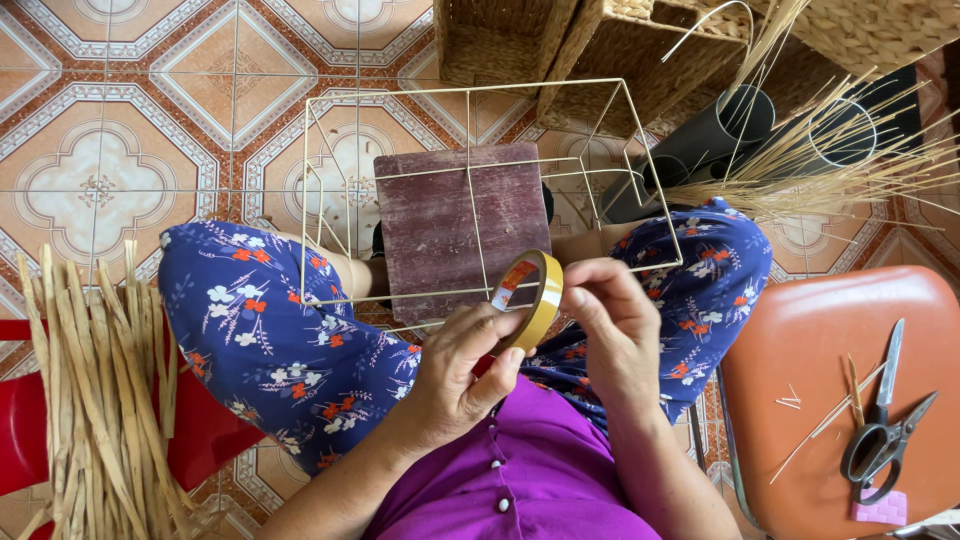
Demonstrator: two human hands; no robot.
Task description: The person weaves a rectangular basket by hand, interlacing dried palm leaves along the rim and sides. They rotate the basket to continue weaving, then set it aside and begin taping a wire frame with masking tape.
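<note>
- The person is sitting with a bare wire frame [480, 190] resting across the knees; every other place here is being told from that frame.
- The left hand [462, 370] is gripping a roll of yellow tape [530, 297] just at the frame's near edge, thumb and fingers closed around the roll's rim.
- The right hand [612, 325] is pinching at the roll's outer face with its fingertips together, apparently picking for the loose tape end; no strip is showing free yet.
- The frame's wires are looking clean, with no tape and no woven strands on them, so the wrapping work seems to be only starting and nearly all of it is remaining.
- A dark wooden board [462, 230] is lying under the frame, seen through its wires.
- A bundle of flat dried straw [95, 400] is waiting well to the left of the frame, untouched.
- Thin loose reeds [830, 165] are fanning out to the frame's right, over dark tubes [700, 140].
- Finished woven baskets [600, 50] are standing beyond the frame's far side.
- Scissors [885, 430] are lying on an orange stool [800, 340] to the right of the frame, out of both hands' use.
</note>
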